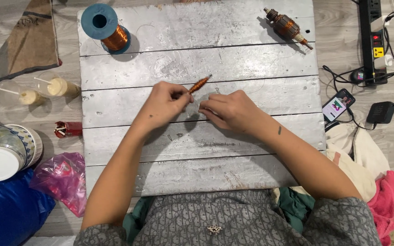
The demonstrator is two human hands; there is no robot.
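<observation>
My left hand [164,104] grips a thin rod wound with copper wire [200,84], its wrapped end pointing up and to the right over the silver-painted wooden board [197,54]. My right hand [230,109] sits just to the right of it with the fingers pinched together near the rod's lower end; a fine wire between them is too thin to make out. A blue spool of copper wire [106,27] stands at the board's far left corner. A motor armature with copper windings [287,26] lies at the far right corner.
Left of the board are two plastic cups with straws [46,89], a red lighter-like item [68,129], stacked bowls [5,150], a pink bag [62,180] and a blue bag [5,209]. Right: a power strip [374,36], a lit phone [338,104], a black adapter [381,112], cloths [379,182].
</observation>
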